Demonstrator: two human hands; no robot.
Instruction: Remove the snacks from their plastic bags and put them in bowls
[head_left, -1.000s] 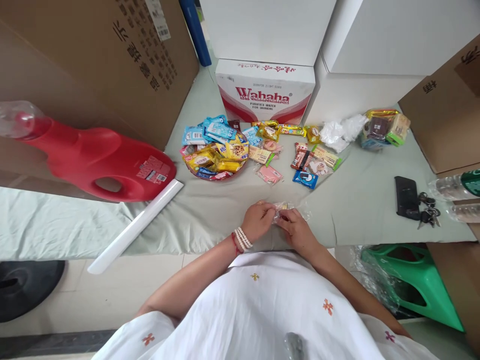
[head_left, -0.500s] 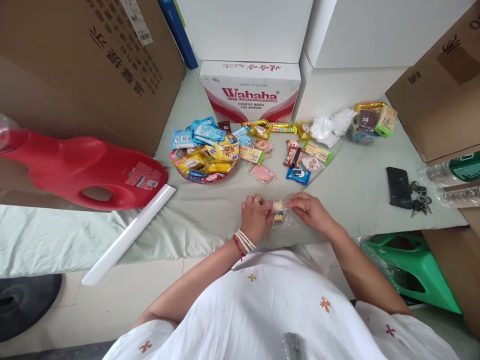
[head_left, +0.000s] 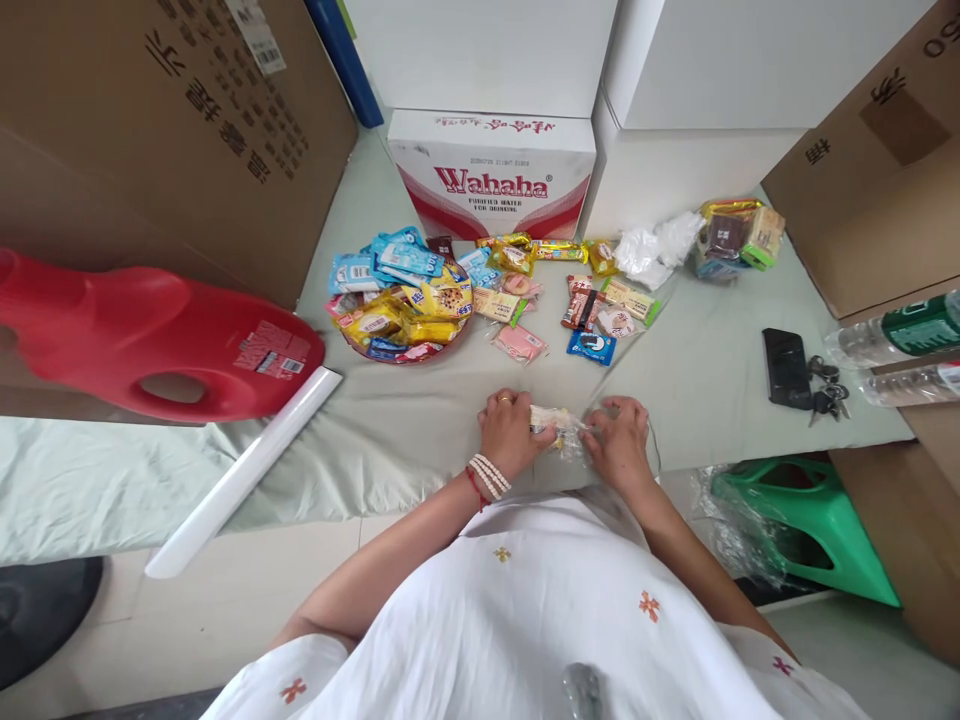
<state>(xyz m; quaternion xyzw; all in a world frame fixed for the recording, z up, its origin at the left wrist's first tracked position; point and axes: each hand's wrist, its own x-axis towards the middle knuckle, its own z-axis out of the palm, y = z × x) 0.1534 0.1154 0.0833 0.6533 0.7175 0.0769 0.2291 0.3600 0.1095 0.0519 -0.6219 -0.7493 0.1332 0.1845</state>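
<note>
My left hand [head_left: 508,432], with a ring and bead bracelets, pinches one end of a small pale snack in a clear wrapper [head_left: 553,422] just above the green cloth [head_left: 405,430]. My right hand [head_left: 619,445] grips the wrapper's other end, fingers curled. Both hands are close together near the cloth's front edge. Beyond them a red plate [head_left: 405,350] holds a heap of yellow and blue snack packets, with more loose packets [head_left: 592,320] scattered to its right.
A red detergent jug [head_left: 150,335] lies on its side at left beside a white tube [head_left: 244,470]. A Wahaha water carton [head_left: 491,170] and cardboard boxes stand behind. A phone [head_left: 784,367], keys [head_left: 825,397] and water bottles [head_left: 896,335] lie right; a green stool [head_left: 810,525] stands below.
My right hand moved out to the right, then came back in to the wrapper. The snack now lies lengthwise between both hands. The view shifted slightly.
</note>
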